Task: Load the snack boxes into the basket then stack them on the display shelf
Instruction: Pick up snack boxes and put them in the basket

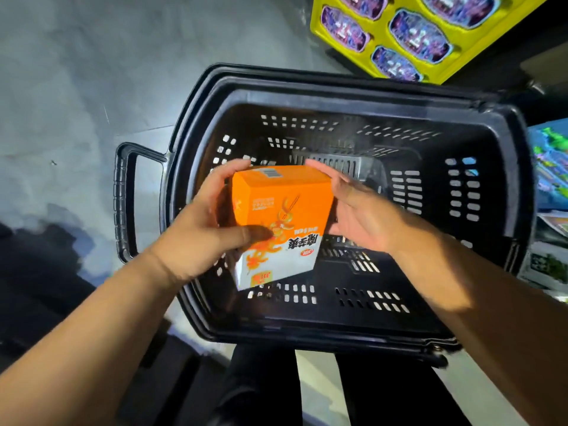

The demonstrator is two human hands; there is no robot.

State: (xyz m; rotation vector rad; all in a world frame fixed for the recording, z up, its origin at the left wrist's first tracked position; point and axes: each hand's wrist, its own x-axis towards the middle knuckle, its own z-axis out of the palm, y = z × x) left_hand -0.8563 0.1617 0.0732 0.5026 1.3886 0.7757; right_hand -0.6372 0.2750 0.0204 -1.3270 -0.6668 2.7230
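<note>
An orange and white snack box [285, 210] hangs above the open black plastic basket [491, 186], over its left half. My left hand [199, 232] grips the box's left side, thumb across the printed front and fingers curled over the top left corner. My right hand [362, 210] presses flat against the box's right side with fingers nearly straight. The basket's slotted floor shows no other boxes inside.
The basket stands on a grey floor [76, 87], its side handle [123, 204] sticking out left. A yellow tray of purple packets [412, 35] lies at the top right. Colourful packaged goods [550, 186] line the right edge. My dark trouser legs [384, 392] are below the basket.
</note>
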